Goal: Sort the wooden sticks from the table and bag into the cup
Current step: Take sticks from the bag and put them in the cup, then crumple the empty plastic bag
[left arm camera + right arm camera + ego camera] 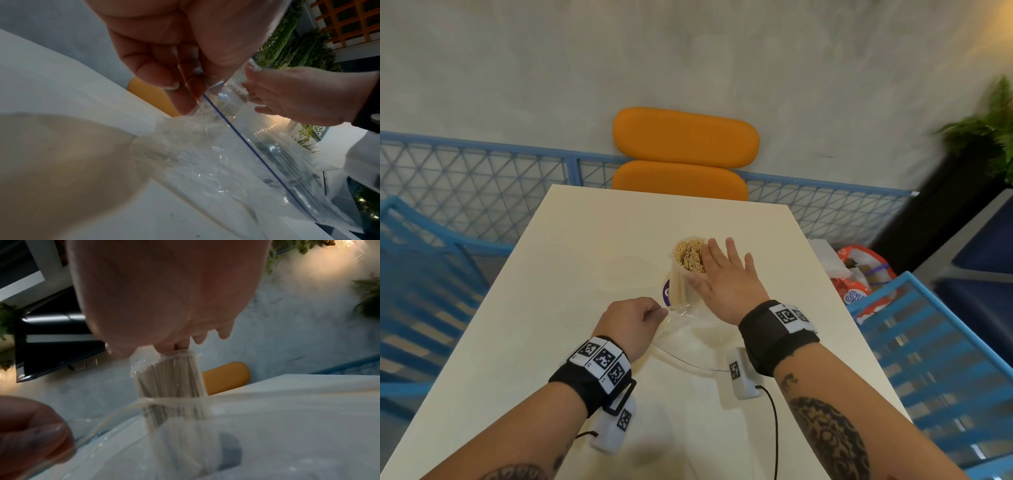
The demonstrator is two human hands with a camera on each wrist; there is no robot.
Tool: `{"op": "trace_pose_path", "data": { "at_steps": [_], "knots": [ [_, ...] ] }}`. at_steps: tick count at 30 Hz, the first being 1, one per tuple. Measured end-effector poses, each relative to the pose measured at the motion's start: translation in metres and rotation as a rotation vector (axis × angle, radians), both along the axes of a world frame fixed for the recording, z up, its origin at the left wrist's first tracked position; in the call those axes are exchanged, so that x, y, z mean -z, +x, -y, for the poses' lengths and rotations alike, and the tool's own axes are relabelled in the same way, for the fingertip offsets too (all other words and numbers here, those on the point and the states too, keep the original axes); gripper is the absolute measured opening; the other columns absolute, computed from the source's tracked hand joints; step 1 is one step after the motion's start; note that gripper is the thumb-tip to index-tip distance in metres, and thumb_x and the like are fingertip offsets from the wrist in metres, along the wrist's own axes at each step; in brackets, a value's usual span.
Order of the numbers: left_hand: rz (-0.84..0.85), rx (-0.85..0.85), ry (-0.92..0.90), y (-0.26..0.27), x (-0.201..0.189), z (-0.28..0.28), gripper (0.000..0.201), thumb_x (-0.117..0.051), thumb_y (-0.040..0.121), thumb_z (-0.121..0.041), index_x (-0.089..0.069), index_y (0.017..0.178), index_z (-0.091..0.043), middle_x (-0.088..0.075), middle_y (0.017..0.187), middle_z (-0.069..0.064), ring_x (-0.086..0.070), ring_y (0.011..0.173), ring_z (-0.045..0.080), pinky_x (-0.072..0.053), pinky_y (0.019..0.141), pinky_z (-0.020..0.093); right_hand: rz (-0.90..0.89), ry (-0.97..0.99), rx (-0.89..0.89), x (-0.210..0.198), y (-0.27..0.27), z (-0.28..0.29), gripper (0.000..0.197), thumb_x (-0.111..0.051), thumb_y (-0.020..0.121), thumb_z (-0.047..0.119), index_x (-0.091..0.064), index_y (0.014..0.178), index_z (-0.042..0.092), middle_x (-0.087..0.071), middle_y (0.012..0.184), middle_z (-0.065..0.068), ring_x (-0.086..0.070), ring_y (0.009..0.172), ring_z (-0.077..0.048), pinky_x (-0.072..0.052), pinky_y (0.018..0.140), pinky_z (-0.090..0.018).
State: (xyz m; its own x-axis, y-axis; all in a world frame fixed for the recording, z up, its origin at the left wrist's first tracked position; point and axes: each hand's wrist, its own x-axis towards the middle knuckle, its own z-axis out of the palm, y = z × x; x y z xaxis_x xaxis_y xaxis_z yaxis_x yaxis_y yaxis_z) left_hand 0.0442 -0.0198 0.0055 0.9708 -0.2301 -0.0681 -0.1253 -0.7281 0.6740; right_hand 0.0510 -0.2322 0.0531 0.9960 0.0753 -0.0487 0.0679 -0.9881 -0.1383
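A clear plastic cup point(681, 286) packed with upright wooden sticks point(690, 255) stands mid-table. My right hand point(726, 274) lies flat with straight fingers over the right part of the stick tops, thumb against the cup's side. The right wrist view shows the cup point(170, 381) under the palm point(164, 296). My left hand point(633, 317) pinches the edge of a clear zip bag point(688, 339) that lies on the table just in front of the cup. The left wrist view shows the bag point(226, 162) with its blue zip line and my fingers point(164, 69) curled on its rim. No loose sticks show in the bag.
The white table point(585, 257) ends near an orange chair point(685, 137) at the far side. Blue mesh fencing and blue chairs flank both sides. A red printed bag point(859, 277) sits at the right. A white sensor box point(739, 373) with a cable lies near my right wrist.
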Motion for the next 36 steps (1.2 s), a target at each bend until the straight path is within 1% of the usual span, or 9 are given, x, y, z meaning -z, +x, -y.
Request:
{"op": "trace_pose_path", "data": {
  "at_steps": [6, 12, 15, 18, 22, 27, 30, 33, 36],
  "knots": [
    [0.012, 0.004, -0.014, 0.000, -0.004, -0.002, 0.026, -0.053, 0.098, -0.042, -0.068, 0.084, -0.025, -0.068, 0.074, -0.006, -0.064, 0.076, 0.014, -0.054, 0.076, 0.032, 0.067, 0.493, 0.136, -0.010, -0.045, 0.030, 0.088, -0.045, 0.091, 0.070, -0.015, 0.160, 0.025, -0.006, 0.167, 0.009, 0.009, 0.153, -0.011, -0.007, 0.125, -0.044],
    [0.038, 0.078, -0.028, -0.006, -0.018, 0.002, 0.022, -0.051, 0.101, -0.040, -0.065, 0.089, -0.028, -0.065, 0.075, -0.004, -0.059, 0.074, 0.013, -0.044, 0.066, 0.025, -0.167, 0.114, 0.013, 0.020, -0.102, 0.021, 0.141, -0.080, 0.049, 0.076, -0.003, 0.156, 0.027, -0.017, 0.161, 0.004, -0.006, 0.152, -0.019, -0.004, 0.123, -0.053],
    [0.049, 0.153, -0.017, -0.011, -0.028, 0.007, 0.022, -0.052, 0.100, -0.041, -0.064, 0.085, -0.031, -0.061, 0.069, -0.009, -0.055, 0.068, 0.007, -0.036, 0.059, 0.020, 0.003, 0.126, 0.090, 0.041, -0.107, 0.023, 0.086, -0.074, 0.079, 0.053, -0.032, 0.149, 0.025, -0.057, 0.130, 0.002, -0.052, 0.122, -0.021, -0.036, 0.105, -0.039],
    [0.102, 0.160, -0.074, -0.013, -0.035, 0.007, 0.026, -0.055, 0.098, -0.042, -0.070, 0.084, -0.027, -0.059, 0.062, -0.007, -0.054, 0.062, 0.006, -0.039, 0.059, 0.019, 0.120, 0.135, 0.077, 0.040, -0.113, 0.032, 0.019, -0.056, 0.097, 0.032, -0.066, 0.109, 0.020, -0.068, 0.100, 0.003, -0.064, 0.095, -0.023, -0.048, 0.083, -0.036],
    [0.086, 0.093, -0.460, -0.020, -0.044, 0.006, 0.022, -0.048, 0.101, -0.040, -0.070, 0.100, -0.034, -0.070, 0.087, -0.020, -0.062, 0.093, -0.005, -0.040, 0.080, 0.013, -0.037, 0.507, 0.196, 0.012, -0.121, 0.046, 0.014, -0.059, 0.096, 0.018, -0.073, 0.098, 0.015, -0.071, 0.079, 0.006, -0.064, 0.075, -0.012, -0.050, 0.073, -0.024],
    [-0.196, 0.065, -0.865, -0.036, -0.037, 0.012, 0.079, -0.055, 0.058, -0.094, -0.056, 0.117, -0.043, -0.070, 0.116, -0.015, -0.065, 0.114, 0.011, -0.048, 0.096, 0.038, -0.117, 1.057, 0.306, -0.015, -0.134, 0.050, 0.018, -0.048, 0.100, 0.001, -0.061, 0.113, 0.004, -0.069, 0.077, -0.011, -0.066, 0.073, -0.019, -0.053, 0.083, -0.029],
    [-0.446, 0.107, -0.876, -0.046, -0.030, 0.030, 0.077, -0.077, 0.060, -0.075, -0.054, 0.122, -0.036, -0.073, 0.115, -0.008, -0.070, 0.107, 0.016, -0.054, 0.094, 0.044, -0.171, 1.206, 0.343, -0.012, -0.138, 0.041, 0.020, -0.043, 0.102, 0.001, -0.057, 0.117, 0.001, -0.063, 0.071, -0.004, -0.063, 0.072, -0.015, -0.054, 0.083, -0.029],
    [-0.311, 0.085, -0.634, -0.054, -0.024, 0.042, 0.024, -0.073, 0.087, -0.043, -0.069, 0.106, -0.030, -0.076, 0.086, -0.005, -0.073, 0.086, 0.019, -0.056, 0.092, 0.050, -0.158, 1.253, 0.395, -0.006, -0.139, 0.028, 0.024, -0.054, 0.103, 0.020, -0.058, 0.116, 0.000, -0.065, 0.075, 0.001, -0.062, 0.077, -0.016, -0.052, 0.091, -0.040],
    [-0.323, 0.048, -0.634, -0.052, -0.021, 0.040, 0.023, -0.071, 0.088, -0.043, -0.073, 0.090, -0.020, -0.076, 0.077, 0.005, -0.075, 0.076, 0.028, -0.059, 0.085, 0.052, -0.026, 1.292, 0.512, 0.000, -0.136, 0.015, 0.023, -0.069, 0.094, 0.024, -0.063, 0.103, 0.003, -0.064, 0.083, -0.003, -0.061, 0.073, -0.016, -0.057, 0.081, -0.037]
  ]
}}
